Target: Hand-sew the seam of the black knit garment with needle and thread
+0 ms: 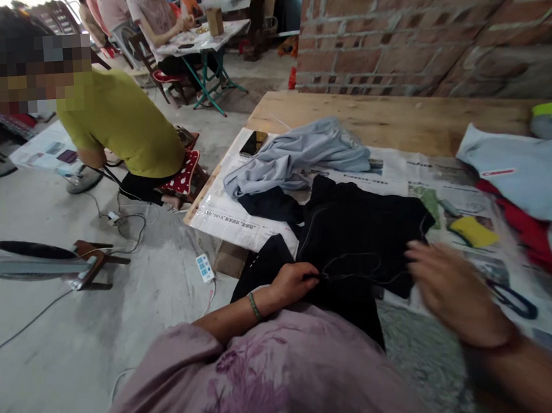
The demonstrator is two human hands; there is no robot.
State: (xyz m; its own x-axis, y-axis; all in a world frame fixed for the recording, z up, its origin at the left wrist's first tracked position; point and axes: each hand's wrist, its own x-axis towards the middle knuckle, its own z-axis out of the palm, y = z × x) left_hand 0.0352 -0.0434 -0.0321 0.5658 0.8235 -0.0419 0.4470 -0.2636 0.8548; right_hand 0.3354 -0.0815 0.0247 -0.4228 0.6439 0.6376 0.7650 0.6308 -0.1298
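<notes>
A black garment (361, 226) is spread over the front of the table and hangs down toward my lap. My left hand (294, 281) is closed on a fold of it at the near edge. Pale thread (354, 256) lies in a loose loop across the black cloth, running from beside my left fingers. To the right, my right hand (454, 292) is raised by the garment's right edge. Motion smears its fingers, so I cannot make out whether they hold anything. Dark blue scissor handles (515, 301) lie close to my right wrist.
Newspaper (240, 224) covers much of the wooden table (298, 108). A light blue garment (296, 155), a phone (253, 143), a yellow piece (474, 230) and red cloth (520, 229) lie there. A person in yellow-green (121, 125) sits left; a fan (31, 259) and power strip (205, 268) are nearby.
</notes>
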